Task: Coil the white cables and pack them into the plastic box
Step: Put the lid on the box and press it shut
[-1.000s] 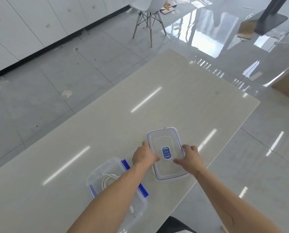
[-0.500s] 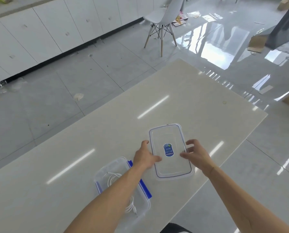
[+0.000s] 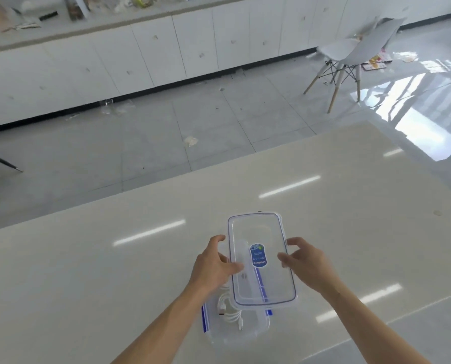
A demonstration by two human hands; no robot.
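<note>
White cabinets (image 3: 166, 56), glossy grey tiled floor (image 3: 166, 143), white chair (image 3: 350, 53).

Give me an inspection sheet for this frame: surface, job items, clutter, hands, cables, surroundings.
Surface: pale glossy table, bare apart from the job's things.
Job items: clear plastic box with blue clips sits at the near edge; clear lid with a blue label is held over it, not seated, overlapping only the box's far part.
Clutter: nothing seen on the table.
Hands: left hand grips the lid's left edge; right hand grips its right edge.
Cables: white cables lie coiled inside the box; count unclear.
Surroundings: grey tiled floor with scraps, white cabinets with a littered counter, white chair at the far right.
</note>
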